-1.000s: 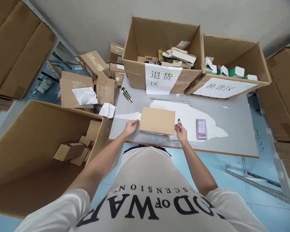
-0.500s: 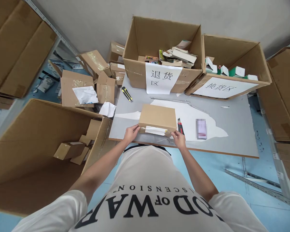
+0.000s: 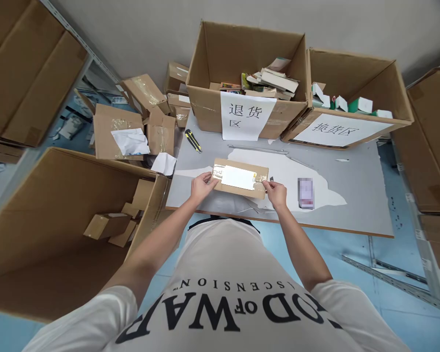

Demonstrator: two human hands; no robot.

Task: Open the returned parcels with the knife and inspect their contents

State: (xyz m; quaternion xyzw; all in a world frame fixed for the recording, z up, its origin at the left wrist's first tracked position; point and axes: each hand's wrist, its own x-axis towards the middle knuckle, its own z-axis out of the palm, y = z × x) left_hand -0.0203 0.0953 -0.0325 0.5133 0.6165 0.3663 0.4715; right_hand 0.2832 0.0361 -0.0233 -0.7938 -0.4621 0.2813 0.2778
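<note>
So a small cardboard parcel (image 3: pixel 241 177) was being held up on its edge near the front of the grey table (image 3: pixel 355 171), with the face carrying the white label (image 3: pixel 238 177) tipped toward the camera. It was gripped at both short ends: the left hand (image 3: pixel 201 186) was clamped on the left end, fingers curled over the corner where some clear tape was stuck, and the right hand (image 3: pixel 276 192) was pinched on the right end, thumb and fingertips closed on the edge. The parcel sat right between the two hands, touching both, a bit above the peeled white patch on the tabletop. A box cutter with a red tip (image 3: pixel 272 179) was just barely seen behind the right hand, mostly hidden. A second cutter, the yellow and black one (image 3: pixel 192 141), was lying well off to the left rear. A blurred-out card (image 3: pixel 305 193) was lying just to the right of the right hand. At the back of the table two big open cartons were parked, the left carton (image 3: pixel 209 63) with a paper sign and books inside, the right carton (image 3: pixel 396 93) with small white and green boxes. A large open carton (image 3: pixel 58 205) was standing on the floor to the left.
</note>
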